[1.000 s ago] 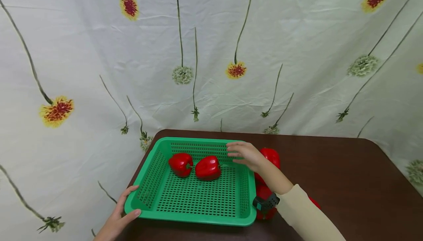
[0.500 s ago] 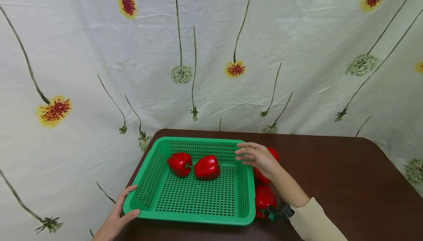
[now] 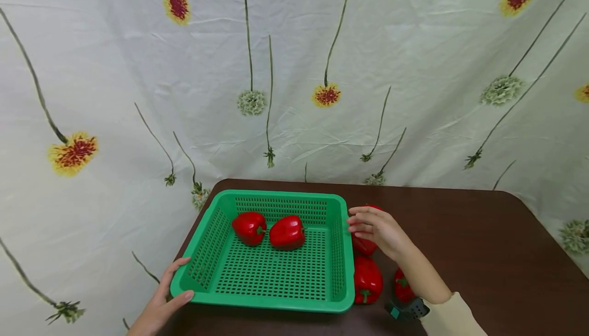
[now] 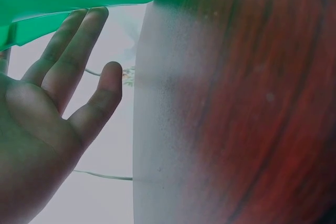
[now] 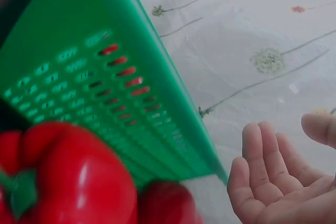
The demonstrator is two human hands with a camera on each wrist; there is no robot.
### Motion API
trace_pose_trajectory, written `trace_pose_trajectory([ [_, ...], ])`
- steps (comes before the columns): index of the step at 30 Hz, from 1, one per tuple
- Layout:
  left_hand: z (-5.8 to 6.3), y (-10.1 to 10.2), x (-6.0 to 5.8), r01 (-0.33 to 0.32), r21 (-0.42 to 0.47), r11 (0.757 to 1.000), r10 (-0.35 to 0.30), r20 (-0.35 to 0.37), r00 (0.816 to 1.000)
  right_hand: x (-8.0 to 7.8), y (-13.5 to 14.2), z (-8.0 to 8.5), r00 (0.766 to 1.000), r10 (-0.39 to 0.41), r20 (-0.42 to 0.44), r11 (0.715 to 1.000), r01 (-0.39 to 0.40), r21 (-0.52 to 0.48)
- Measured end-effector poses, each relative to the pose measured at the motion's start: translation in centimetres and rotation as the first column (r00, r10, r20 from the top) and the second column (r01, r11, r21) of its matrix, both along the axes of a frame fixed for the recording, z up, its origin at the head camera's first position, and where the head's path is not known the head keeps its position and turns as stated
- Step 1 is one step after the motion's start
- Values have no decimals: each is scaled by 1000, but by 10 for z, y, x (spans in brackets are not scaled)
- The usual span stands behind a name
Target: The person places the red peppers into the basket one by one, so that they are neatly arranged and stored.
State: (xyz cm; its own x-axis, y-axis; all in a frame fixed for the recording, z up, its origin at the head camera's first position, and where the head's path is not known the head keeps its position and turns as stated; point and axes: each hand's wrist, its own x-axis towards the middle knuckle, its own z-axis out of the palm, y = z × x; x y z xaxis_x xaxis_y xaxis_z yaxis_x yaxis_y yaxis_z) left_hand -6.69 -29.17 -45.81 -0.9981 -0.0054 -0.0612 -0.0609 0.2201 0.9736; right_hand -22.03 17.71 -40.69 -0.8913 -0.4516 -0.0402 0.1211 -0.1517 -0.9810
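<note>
A green plastic basket (image 3: 276,303) with slotted walls stands on the table, holding two red bell peppers, one at left (image 3: 249,228) and one beside it (image 3: 287,232). My left hand (image 3: 158,303) grips its near left corner, thumb on the rim; in the left wrist view the fingers (image 4: 84,51) reach up against the basket's outer side. Just outside the right rim, my right hand (image 3: 382,231) hovers with loosely bent fingers and nothing in them. Below it lie more red peppers, one (image 3: 367,281) against the basket wall, partly hidden ones behind the hand.
Another red pepper (image 3: 403,286) lies farther right, partly covered by the wristband (image 3: 407,309). The dark brown table (image 3: 483,244) extends to the right. A white flowered cloth (image 3: 294,70) hangs behind the table's far edge.
My right hand has moved right, from above the basket's far right part to just outside its rim, uncovering the peppers there. The left hand stays at the corner.
</note>
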Motion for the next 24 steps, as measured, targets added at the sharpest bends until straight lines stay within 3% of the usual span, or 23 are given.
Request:
trace_pose_trajectory([
  [15, 0, -2, -3, 1, -11, 1000, -1, -6, 1000, 16, 56, -18, 1000, -18, 16, 998, 17, 67],
  [24, 2, -2, -1, 4, 4, 1000, -4, 52, 999, 23, 77, -22, 999, -40, 23, 993, 37, 111],
])
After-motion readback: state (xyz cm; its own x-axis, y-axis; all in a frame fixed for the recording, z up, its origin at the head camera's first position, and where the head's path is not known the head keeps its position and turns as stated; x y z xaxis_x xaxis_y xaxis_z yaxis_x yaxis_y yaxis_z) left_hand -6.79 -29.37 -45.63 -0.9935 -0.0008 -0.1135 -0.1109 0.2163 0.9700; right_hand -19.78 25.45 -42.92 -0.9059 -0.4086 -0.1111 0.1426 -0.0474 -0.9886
